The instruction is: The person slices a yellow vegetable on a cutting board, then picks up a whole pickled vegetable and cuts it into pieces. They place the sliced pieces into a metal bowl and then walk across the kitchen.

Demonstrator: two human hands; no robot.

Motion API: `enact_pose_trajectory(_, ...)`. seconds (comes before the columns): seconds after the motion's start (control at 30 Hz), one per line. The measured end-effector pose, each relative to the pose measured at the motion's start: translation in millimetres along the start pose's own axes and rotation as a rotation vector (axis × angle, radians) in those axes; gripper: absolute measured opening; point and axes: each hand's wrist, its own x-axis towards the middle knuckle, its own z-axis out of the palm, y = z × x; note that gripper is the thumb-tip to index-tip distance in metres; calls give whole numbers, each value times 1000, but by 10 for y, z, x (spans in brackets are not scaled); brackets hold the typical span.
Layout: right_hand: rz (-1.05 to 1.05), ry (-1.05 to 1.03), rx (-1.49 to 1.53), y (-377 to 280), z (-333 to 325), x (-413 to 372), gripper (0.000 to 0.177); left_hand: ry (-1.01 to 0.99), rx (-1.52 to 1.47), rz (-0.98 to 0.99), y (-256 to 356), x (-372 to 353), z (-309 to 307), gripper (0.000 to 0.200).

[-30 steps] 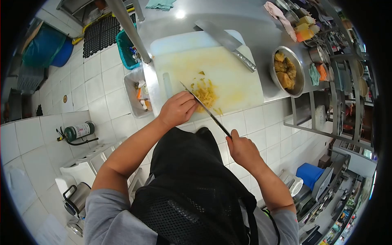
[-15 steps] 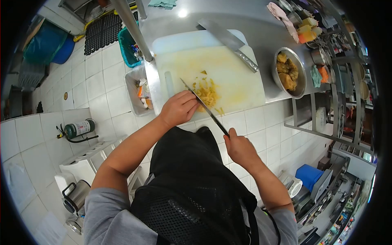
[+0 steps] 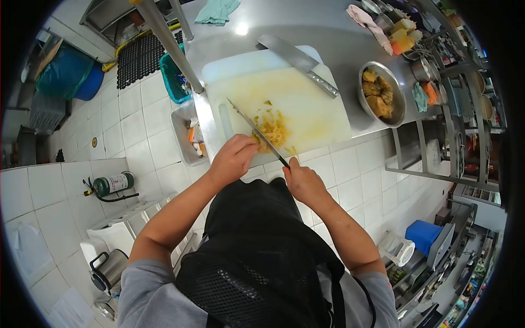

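Observation:
My right hand (image 3: 306, 183) is closed around the handle of a long narrow knife (image 3: 264, 139), whose blade slants up and left over the white cutting board (image 3: 317, 128). Thin yellow strips of food (image 3: 278, 130) lie in a small heap beside the blade, with a few loose bits around them. My left hand (image 3: 234, 157) is at the board's near edge, left of the knife, its fingers bent together at the edge of the heap. Whatever those fingertips hold is hidden. Across the board's far right part rests a cleaver (image 3: 292, 56).
A steel bowl (image 3: 403, 112) with yellow-brown chunks (image 3: 378, 92) stands right of the board on the steel table (image 3: 350, 60). Left are a table post (image 3: 169, 46), a grey bin (image 3: 178, 128) and a teal-lined bin (image 3: 174, 82). A green cloth (image 3: 217, 11) lies at the back.
My right hand has pushed the knife forward and left, so its tip reaches farther over the board. My left hand has drawn slightly back toward me. The view has shifted a little.

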Motion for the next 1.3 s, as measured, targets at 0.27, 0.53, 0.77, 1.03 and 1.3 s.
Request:
enact_pose_trajectory(0.27,-34,32,-28,-18,-9,-36,30,-15,61,2,5,29,124,15)
enact_pose_trajectory(0.53,-64,41,-105,-56,-290,-233,28,-10,46,47,-40,48,154,15)
enact_pose_trajectory(0.77,-37,-57,-170,25,-425,-465,29,-35,69,31,-62,55,159,14)
enact_pose_trajectory(1.03,5,-40,-128,134,11,-172,31,5,41,16,-25,87,141,11)
enact_pose_trajectory(1.3,-11,-101,-147,22,-504,-380,29,-3,61,21,-62,74,169,12)
